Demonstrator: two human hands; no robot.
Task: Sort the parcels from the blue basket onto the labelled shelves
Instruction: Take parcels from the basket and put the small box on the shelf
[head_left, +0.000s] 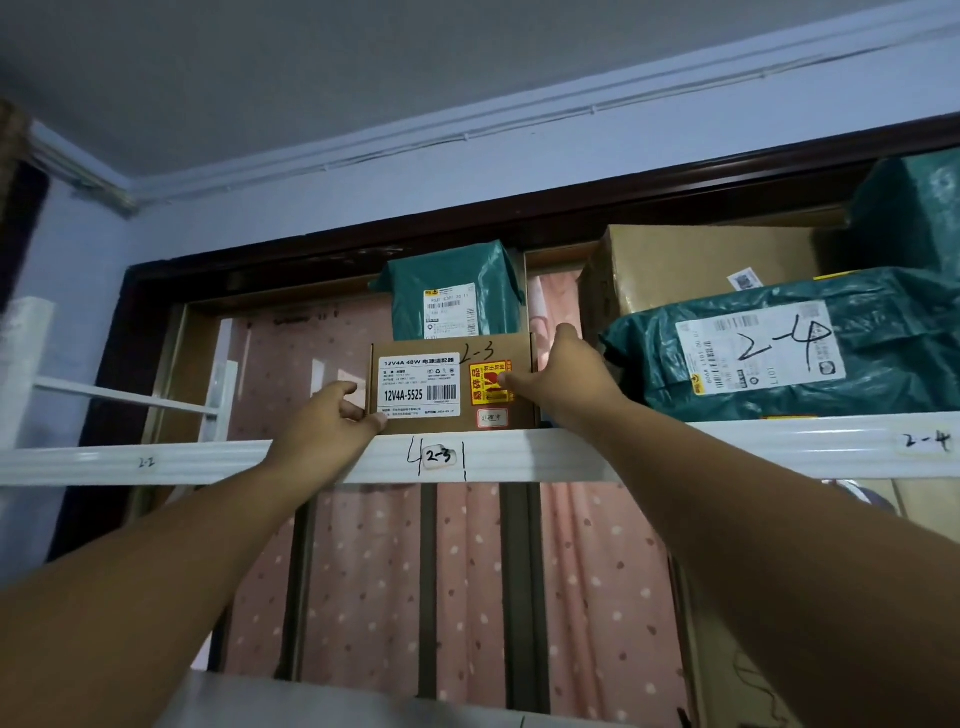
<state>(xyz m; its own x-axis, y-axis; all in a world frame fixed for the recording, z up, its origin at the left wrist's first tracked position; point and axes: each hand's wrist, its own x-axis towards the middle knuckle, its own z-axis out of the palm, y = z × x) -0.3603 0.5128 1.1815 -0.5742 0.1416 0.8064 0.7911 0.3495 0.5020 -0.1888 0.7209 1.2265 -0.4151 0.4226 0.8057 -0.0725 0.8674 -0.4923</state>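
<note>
A small brown cardboard box (415, 415) marked "2-3", with a white printed label, stands upright on the white shelf rail (519, 457), right above the shelf tag "2-3" (439, 457). My left hand (332, 421) grips its lower left corner. My right hand (563, 371) holds its right edge, thumb on the front. Directly behind the box stands a green plastic-wrapped parcel (457, 291). The blue basket is out of view.
To the right, above the tag "2-4" (927, 441), lie a green bag marked "2-4" (779, 343), a large brown carton (701, 265) and another green parcel (914, 208). A tag "2-2" (146, 462) marks the left section. Pink dotted curtains hang behind.
</note>
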